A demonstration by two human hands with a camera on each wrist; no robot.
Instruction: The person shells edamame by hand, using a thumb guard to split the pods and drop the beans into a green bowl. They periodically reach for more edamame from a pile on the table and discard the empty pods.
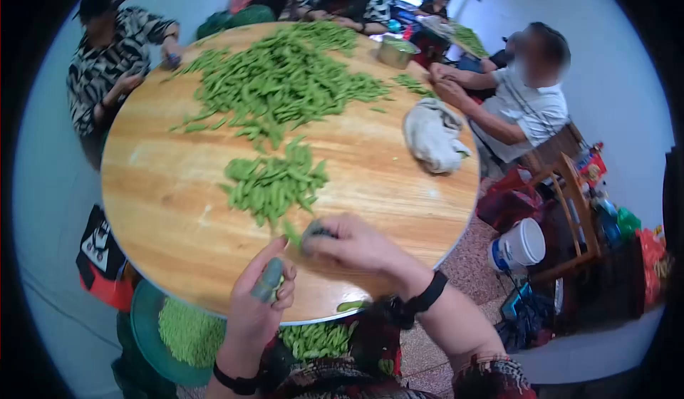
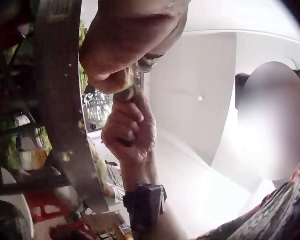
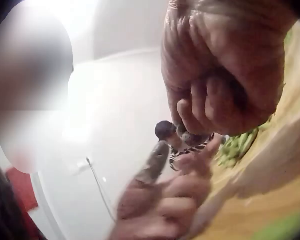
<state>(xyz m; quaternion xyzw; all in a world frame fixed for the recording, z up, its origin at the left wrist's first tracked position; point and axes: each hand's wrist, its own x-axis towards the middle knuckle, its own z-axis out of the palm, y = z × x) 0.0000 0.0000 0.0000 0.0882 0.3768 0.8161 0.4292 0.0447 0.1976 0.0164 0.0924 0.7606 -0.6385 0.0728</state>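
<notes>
On round wood table (image 1: 171, 192), sm. pod pile (image 1: 274, 185) is lying just beyond both hands, lg. pod pile (image 1: 274, 78) sitting farther back; pods too many to count. L hand (image 1: 260, 296), qty 1: curling fingers round 1 green bit (image 1: 282, 281), thumb wearing grey cover (image 1: 267, 279). R hand (image 1: 353, 242), qty 1: fingers curling inward, can't tell if gripping. Blurred pod (image 1: 291, 232), qty 1, showing betw. hands. Cloth (image 1: 433, 139), qty 1, lying R of piles. Metal tin (image 1: 396, 53), qty 1, standing nr. far edge. Green basin (image 1: 142, 328), qty 1, holding beans (image 1: 189, 333) below table, L side.
</notes>
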